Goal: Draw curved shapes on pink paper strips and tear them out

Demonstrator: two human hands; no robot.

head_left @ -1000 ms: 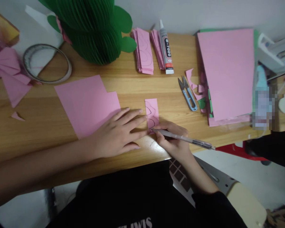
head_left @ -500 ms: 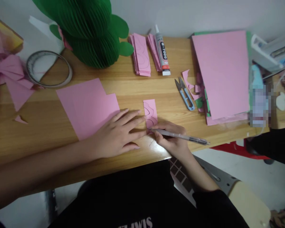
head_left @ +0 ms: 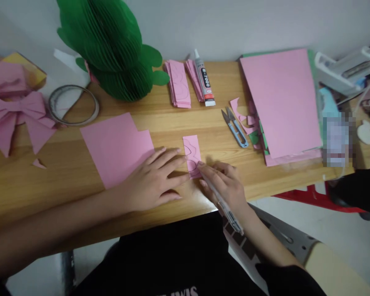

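Observation:
My left hand (head_left: 156,181) lies flat with its fingers spread, fingertips on the left edge of a small pink paper strip (head_left: 191,153). Dark curved lines are drawn on that strip. Beneath the same hand and to its left is a larger pink sheet (head_left: 114,150) with a notch at its upper right corner. At the strip's right edge, my right hand (head_left: 226,185) grips a pen (head_left: 223,203), its rear end tilted down toward me. The fingers hide the pen's tip, so I cannot tell whether it touches the paper.
Blue thread snips (head_left: 236,129) lie by pink scraps (head_left: 240,111) and a stack of coloured paper (head_left: 283,102). Behind are a glue tube (head_left: 205,80), cut pink pieces (head_left: 179,86) and a green paper honeycomb (head_left: 117,53). A tape roll (head_left: 95,109) and pink bow (head_left: 17,109) stand left.
The pen has swung from pointing rightward to slanting down toward me, and a lower curve on the strip has grown. My left hand stays spread there. The view has shifted slightly.

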